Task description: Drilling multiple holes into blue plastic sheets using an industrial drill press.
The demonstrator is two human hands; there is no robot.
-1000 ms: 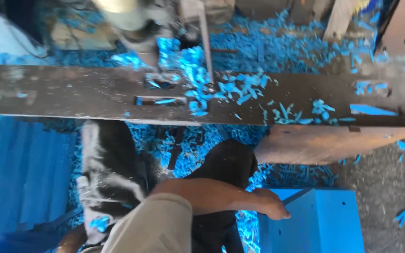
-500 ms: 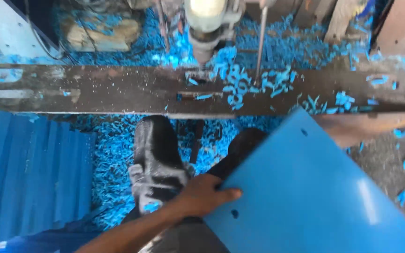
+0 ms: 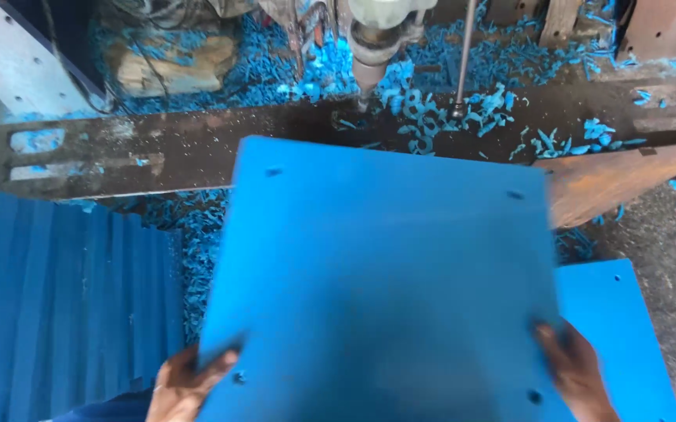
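Soft, even daylight fills the frame without glare or hard shadows, though the upper left corner falls dark, and motion blur smears the blue panel [image 3: 385, 281] and both hands at the bottom edge while the shavings [image 3: 463, 109] above stay fairly sharp.

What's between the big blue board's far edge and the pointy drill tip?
In the head view, a short stretch of dark metal table lies between the blue board and drill tip, with blue shavings scattered just to the right.
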